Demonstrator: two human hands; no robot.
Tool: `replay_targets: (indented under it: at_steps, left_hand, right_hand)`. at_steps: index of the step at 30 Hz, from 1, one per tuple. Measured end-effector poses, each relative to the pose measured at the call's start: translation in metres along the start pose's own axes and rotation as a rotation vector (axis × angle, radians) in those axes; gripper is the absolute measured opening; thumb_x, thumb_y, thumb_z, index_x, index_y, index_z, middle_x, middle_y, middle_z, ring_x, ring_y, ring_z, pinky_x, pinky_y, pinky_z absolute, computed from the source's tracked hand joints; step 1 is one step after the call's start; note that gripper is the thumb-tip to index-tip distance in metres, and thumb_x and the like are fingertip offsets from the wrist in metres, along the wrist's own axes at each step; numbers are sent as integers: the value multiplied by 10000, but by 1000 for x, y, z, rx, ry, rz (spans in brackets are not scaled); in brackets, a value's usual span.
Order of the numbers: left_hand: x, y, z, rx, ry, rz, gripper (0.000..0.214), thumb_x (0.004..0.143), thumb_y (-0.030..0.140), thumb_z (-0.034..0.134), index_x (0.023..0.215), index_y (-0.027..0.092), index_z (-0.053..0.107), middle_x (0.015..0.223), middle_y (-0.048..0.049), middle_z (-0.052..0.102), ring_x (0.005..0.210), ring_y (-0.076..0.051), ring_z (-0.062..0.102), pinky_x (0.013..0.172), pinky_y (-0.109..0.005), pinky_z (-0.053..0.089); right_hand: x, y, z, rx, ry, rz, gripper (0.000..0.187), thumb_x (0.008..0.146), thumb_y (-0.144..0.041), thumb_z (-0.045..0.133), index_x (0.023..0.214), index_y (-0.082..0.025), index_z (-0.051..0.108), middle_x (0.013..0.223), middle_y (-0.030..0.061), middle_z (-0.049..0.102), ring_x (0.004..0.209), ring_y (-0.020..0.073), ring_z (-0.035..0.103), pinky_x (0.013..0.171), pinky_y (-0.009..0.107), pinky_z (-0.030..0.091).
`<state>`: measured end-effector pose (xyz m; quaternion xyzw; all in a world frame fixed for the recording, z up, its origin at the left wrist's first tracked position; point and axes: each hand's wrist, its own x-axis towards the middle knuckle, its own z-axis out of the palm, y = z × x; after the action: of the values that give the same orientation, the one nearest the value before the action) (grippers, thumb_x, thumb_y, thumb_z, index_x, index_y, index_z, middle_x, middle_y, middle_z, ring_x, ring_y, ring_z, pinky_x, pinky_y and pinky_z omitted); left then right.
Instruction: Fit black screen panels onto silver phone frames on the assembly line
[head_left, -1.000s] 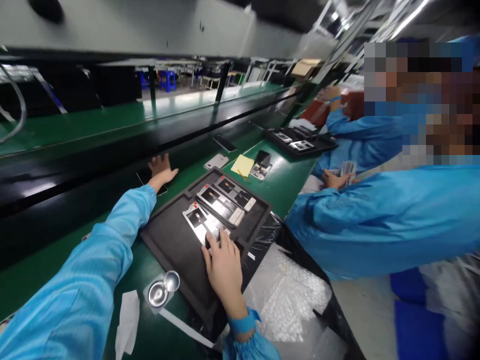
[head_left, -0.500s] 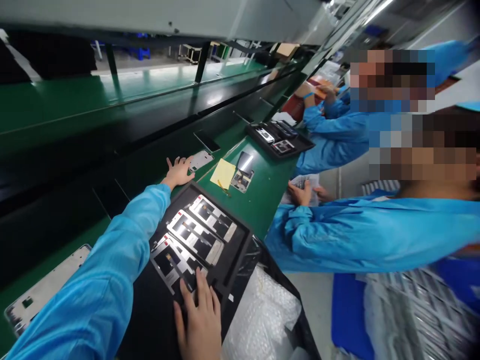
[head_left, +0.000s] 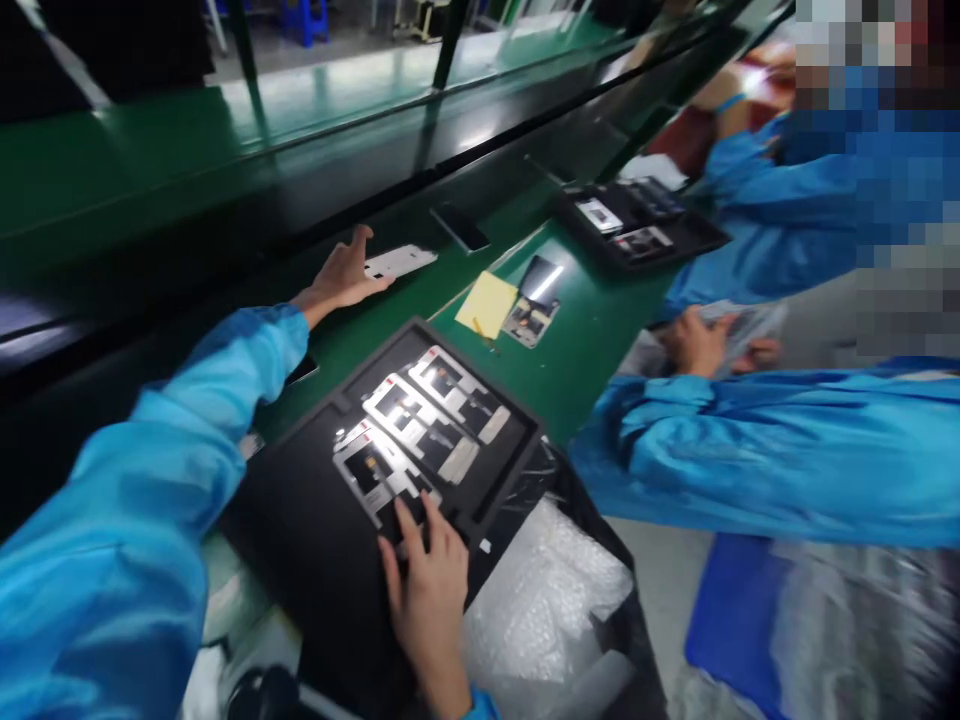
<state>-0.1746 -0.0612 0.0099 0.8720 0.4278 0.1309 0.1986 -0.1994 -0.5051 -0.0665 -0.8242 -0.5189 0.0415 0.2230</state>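
Note:
My left hand (head_left: 346,272) reaches out over the green bench, its thumb and fingers closed around the near end of a white phone panel (head_left: 405,262). The panel is a thin plate with small cut-outs. Closer to me, my right hand (head_left: 433,575) rests with spread fingers on the lower end of a phone assembly (head_left: 371,470). That assembly lies in a black foam tray (head_left: 300,520), beside two similar white-edged ones, a middle phone assembly (head_left: 420,425) and a far phone assembly (head_left: 459,390). The right fingertips partly cover the nearest one.
Beyond the tray lie a yellow paper (head_left: 486,305), an opened phone part (head_left: 532,315) and a dark phone (head_left: 460,227). Another black tray (head_left: 637,250) sits farther along. Bubble wrap (head_left: 540,600) is at the tray's right. Co-workers in blue sleeves (head_left: 735,450) occupy the right side.
My left hand has closed on the white panel, which now looks tilted off the bench. The right hand stays at the nearest phone assembly. The whole view has shifted with my head.

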Motion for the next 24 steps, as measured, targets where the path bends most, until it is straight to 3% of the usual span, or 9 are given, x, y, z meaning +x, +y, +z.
replay_targets:
  at_steps: [3, 5, 7, 10, 13, 15, 18, 21, 24]
  left_hand:
    - [-109, -38, -61, -106, 37, -27, 914, 856, 453, 817, 1580, 113, 376, 1209, -115, 758, 1073, -288, 744, 1018, -402, 553]
    - [-210, -58, -93, -103, 66, -70, 941, 802, 532, 835, 1549, 145, 416, 1225, -101, 761, 1067, -291, 751, 1016, -411, 556]
    - [-323, -70, -108, -104, 141, -150, 923, 795, 609, 805, 1512, 163, 431, 1276, -118, 748, 1177, -319, 734, 1065, -440, 546]
    - [-486, -72, -91, -117, 234, -341, 869, 795, 625, 785, 1477, 220, 430, 1259, -113, 765, 1162, -334, 742, 1113, -505, 544]
    - [-609, -62, -45, -83, 307, -439, 767, 814, 615, 787, 1430, 246, 516, 1367, -168, 722, 1277, -382, 707, 1156, -555, 545]
    - [-663, -53, -14, -25, 353, -465, 673, 839, 581, 781, 1387, 244, 581, 1338, -186, 729, 1264, -404, 709, 1178, -608, 533]
    - [-709, -41, 16, 11, 364, -446, 580, 879, 494, 759, 1381, 233, 630, 1288, -186, 760, 1168, -401, 739, 1257, -713, 418]
    - [-734, -38, 24, 1, 373, -426, 586, 876, 477, 780, 1403, 259, 644, 1371, -180, 748, 1235, -406, 722, 1297, -759, 316]
    - [-753, -54, 17, 88, 459, -530, 802, 808, 577, 848, 1488, 229, 604, 1621, -259, 560, 1545, -514, 474, 1301, -816, 186]
  right_hand:
    - [3, 9, 3, 93, 42, -13, 520, 1088, -494, 526, 1487, -190, 664, 1471, 253, 620, 1271, 422, 599, 1067, 593, 493]
    - [5, 14, 5, 129, 85, -1, 645, 1052, -582, 536, 1506, -135, 632, 1411, 279, 602, 1238, 444, 589, 1045, 601, 487]
    - [7, 18, 6, 128, 106, 35, 775, 1002, -647, 556, 1551, -100, 582, 1356, 281, 583, 1188, 461, 596, 1014, 614, 492]
    - [11, 18, 4, 113, 70, 101, 919, 920, -665, 635, 1629, -97, 495, 1334, 261, 550, 1121, 468, 629, 978, 620, 507]
    - [17, 16, 1, 113, 15, 162, 1033, 818, -647, 746, 1644, -90, 473, 1360, 271, 553, 1102, 476, 665, 972, 622, 523]
    - [24, 17, 0, 119, -28, 186, 1065, 750, -654, 804, 1600, -80, 517, 1343, 286, 602, 1118, 490, 676, 980, 627, 532]
    - [38, 19, 2, 197, -48, 230, 927, 642, -706, 868, 1341, -128, 680, 1178, 245, 721, 1123, 481, 679, 1002, 635, 532]
    - [51, 20, 1, 403, 6, 303, 673, 519, -723, 910, 887, -207, 684, 855, 148, 726, 987, 430, 687, 976, 622, 535]
    - [50, 18, -8, 597, 44, 292, 585, 551, -744, 848, 704, -240, 594, 626, 29, 592, 771, 317, 650, 844, 544, 570]
